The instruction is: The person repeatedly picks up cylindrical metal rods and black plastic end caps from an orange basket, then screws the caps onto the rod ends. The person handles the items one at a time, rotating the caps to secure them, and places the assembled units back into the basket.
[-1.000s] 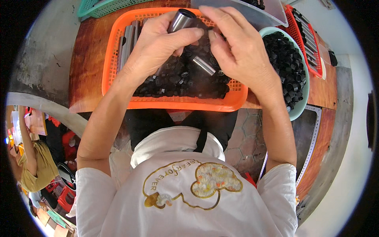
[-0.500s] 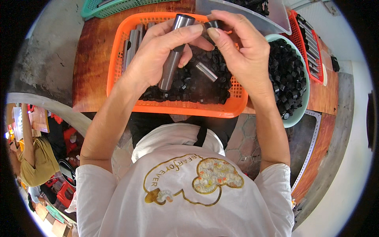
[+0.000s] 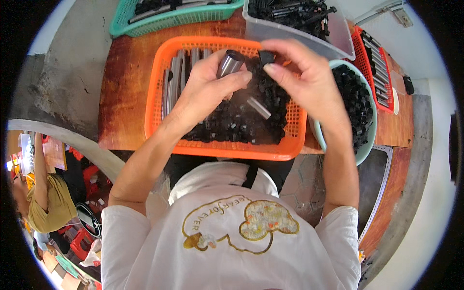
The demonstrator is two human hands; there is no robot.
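Observation:
My left hand (image 3: pixel 215 82) is wrapped round a shiny metal tube (image 3: pixel 230 65), whose dark upper end points up and away; the hand hides most of its length. Just right of it, my right hand (image 3: pixel 307 79) pinches a small black cap (image 3: pixel 266 58) between thumb and fingers, apart from the tube. Both hands are over an orange plastic basket (image 3: pixel 224 152). Inside it are many small black caps (image 3: pixel 227 123), and a short metal tube (image 3: pixel 259 108) lies on them. Longer metal tubes (image 3: pixel 175 84) lean along the basket's left side.
To the right stands a pale green bowl (image 3: pixel 371 137) of black caps (image 3: pixel 355 104). Behind are a clear bin (image 3: pixel 290 31) of black parts and a green basket (image 3: pixel 179 20) of tubes. A red basket (image 3: pixel 390 104) holds tubes. Another person (image 3: pixel 48 203) is at far left.
The view has shifted, so basket and hands appear lower. The tube in my left hand has tilted, and its lower length no longer shows. My right hand still pinches the black cap.

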